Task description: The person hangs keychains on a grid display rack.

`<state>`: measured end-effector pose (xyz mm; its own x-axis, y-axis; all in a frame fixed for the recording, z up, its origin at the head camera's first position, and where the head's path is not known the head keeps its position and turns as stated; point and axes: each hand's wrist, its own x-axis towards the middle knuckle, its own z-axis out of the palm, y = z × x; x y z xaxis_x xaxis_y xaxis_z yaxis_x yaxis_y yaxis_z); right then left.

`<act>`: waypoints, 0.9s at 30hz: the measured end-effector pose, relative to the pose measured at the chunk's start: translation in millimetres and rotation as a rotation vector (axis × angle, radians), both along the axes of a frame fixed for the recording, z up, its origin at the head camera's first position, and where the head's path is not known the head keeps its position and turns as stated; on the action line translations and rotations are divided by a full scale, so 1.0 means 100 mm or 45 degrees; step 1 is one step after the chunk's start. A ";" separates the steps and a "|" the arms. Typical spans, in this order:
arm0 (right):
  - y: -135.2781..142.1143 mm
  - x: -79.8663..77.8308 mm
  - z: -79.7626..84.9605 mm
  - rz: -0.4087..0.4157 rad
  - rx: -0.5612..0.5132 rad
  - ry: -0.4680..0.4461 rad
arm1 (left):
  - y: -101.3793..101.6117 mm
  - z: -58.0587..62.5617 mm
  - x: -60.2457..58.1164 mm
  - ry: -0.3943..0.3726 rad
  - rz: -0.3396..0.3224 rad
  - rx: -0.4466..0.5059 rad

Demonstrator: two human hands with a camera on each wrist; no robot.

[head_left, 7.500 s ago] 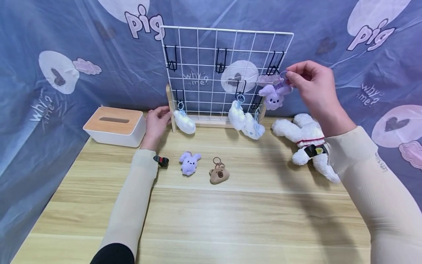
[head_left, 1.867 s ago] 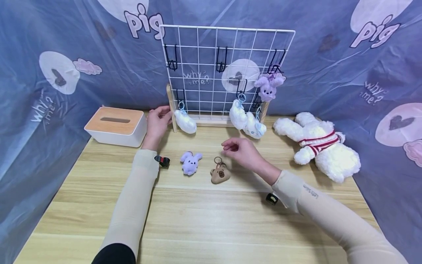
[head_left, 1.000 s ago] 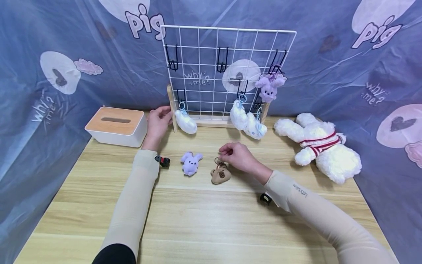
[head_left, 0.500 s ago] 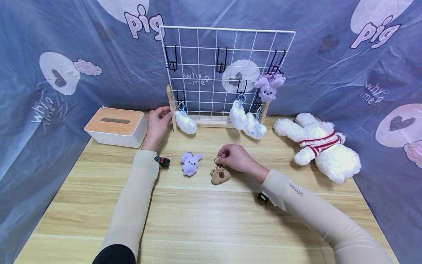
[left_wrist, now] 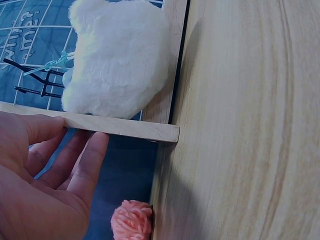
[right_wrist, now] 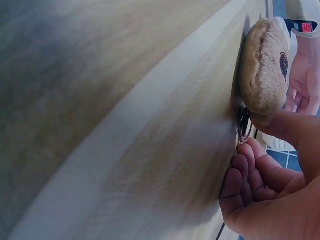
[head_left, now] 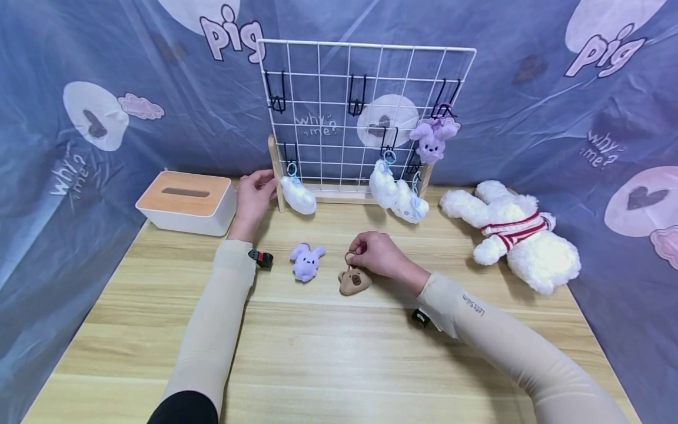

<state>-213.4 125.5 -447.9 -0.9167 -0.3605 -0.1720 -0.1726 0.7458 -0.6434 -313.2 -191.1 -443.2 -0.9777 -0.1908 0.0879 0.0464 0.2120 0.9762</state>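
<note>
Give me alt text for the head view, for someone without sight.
A person's right hand pinches the ring of a brown bear-face keychain lying on a wooden table, near a purple bunny plush. The left hand touches the wooden side post of a white wire rack hung with plush charms.

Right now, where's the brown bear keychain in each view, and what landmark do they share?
Head: the brown bear keychain lies just below centre, slightly right.
Left wrist: not in the picture.
Right wrist: its plush head sits upper right.
Shared landmark: the left hand, left of centre, lower left, and at the upper right edge, in that order.
</note>
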 end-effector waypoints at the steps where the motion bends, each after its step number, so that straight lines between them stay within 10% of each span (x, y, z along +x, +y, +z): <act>1: 0.00 0.00 0.00 0.004 0.002 0.001 | 0.00 0.00 0.00 0.001 -0.001 0.001; 27: 0.01 -0.02 -0.01 0.010 0.022 0.010 | -0.01 0.00 0.01 0.020 -0.001 -0.038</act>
